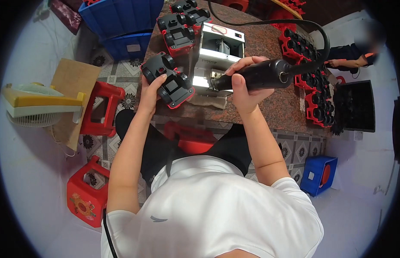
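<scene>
The brown speckled stone table (268, 109) lies under both hands and carries everything they work on. Just beyond the two grips, between them, stands a white box-shaped machine (219, 53) with an open front. Behind the left grip, farther up the table, sits a stack of red-and-black toy car undersides (181, 26); well to the right of the right grip, rows of the same red-and-black parts (314, 81) run along the table's far edge. Below and left of the left grip, on the patterned floor, stand a red plastic stool (103, 107) and, nearer the person, a second red stool (84, 200); a blue bin (319, 174) sits on the floor below and right of the right forearm.

The left hand (149, 92) holds a red-and-black toy car chassis (169, 79) — wheels up, tilted, fingers wrapped on its near-left side, thumb on top — raised just above the table's near edge. The right hand (245, 88) is closed firmly around a black electric screwdriver (262, 74), held nearly level, its tip pointing left toward the chassis and ending just beside it; whether tip and chassis touch I cannot tell. A black cable (294, 23) arcs from the tool's rear up over the table.
</scene>
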`<control>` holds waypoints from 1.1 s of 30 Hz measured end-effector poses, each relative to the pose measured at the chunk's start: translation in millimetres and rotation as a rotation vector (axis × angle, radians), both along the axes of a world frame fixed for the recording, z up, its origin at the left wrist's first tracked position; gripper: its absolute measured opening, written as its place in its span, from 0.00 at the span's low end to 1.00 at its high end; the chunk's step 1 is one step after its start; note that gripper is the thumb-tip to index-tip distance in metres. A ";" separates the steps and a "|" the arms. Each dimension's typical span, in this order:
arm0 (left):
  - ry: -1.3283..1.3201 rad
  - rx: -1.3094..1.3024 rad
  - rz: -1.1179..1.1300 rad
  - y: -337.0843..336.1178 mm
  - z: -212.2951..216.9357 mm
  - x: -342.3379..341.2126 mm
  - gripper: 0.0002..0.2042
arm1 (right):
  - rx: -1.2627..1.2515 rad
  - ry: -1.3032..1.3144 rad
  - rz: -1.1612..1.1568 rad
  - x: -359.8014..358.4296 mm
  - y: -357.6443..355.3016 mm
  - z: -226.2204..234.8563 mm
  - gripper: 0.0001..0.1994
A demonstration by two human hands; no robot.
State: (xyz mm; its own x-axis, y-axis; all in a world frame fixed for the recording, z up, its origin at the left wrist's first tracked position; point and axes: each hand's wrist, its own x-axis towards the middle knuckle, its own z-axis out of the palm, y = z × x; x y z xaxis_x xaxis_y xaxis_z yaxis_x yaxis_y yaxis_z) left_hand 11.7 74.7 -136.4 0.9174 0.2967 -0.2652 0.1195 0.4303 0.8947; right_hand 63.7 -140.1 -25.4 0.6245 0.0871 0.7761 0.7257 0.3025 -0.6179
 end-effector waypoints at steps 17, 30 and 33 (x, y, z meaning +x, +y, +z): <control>-0.006 -0.024 -0.028 1.2 1.3 0.9 0.31 | -0.119 0.452 -0.134 44.5 22.2 27.0 0.09; -0.031 -0.128 0.006 -6.3 10.8 -9.4 0.30 | 0.073 -0.007 -0.035 62.8 124.1 26.3 0.16; -0.053 -0.077 0.009 -0.7 7.6 -7.7 0.30 | 0.063 0.029 0.021 61.4 133.2 27.2 0.15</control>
State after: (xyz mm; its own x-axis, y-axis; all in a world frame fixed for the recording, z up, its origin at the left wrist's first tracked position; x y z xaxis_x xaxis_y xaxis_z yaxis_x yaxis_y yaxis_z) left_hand 4.0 74.1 -128.8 0.9280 0.2858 -0.2388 0.0685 0.4992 0.8638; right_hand 125.1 -6.9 1.8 0.6453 0.0522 0.7622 0.7010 0.3561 -0.6179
